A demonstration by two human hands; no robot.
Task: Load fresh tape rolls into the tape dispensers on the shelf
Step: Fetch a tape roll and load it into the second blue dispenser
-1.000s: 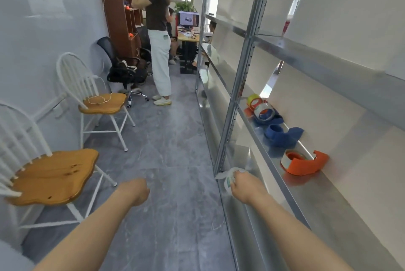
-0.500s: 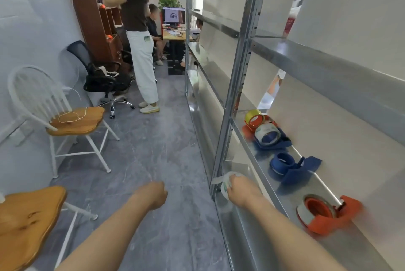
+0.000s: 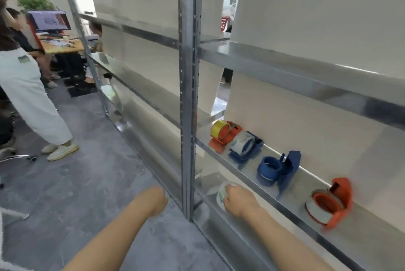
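My right hand (image 3: 238, 201) grips a clear tape roll (image 3: 221, 194) just below the front lip of the metal shelf (image 3: 245, 161). My left hand (image 3: 153, 199) is a closed fist over the floor, left of the shelf post, and holds nothing. On the shelf stand several tape dispensers in a row: an orange one with a yellow roll (image 3: 221, 131), a blue one with a clear roll (image 3: 244, 145), a blue one with a bare blue hub (image 3: 277, 167), and an orange one with a white roll (image 3: 328, 202) nearest me.
A vertical steel post (image 3: 187, 95) stands between my two hands. A higher shelf (image 3: 285, 69) runs above the dispensers. A person in white trousers (image 3: 28, 95) stands on the grey floor at the left. A desk with a monitor (image 3: 49, 21) is at the far end.
The view has swung right and closer to the shelf; the chairs have left the frame. My right hand still holds the clear tape roll at the shelf edge.
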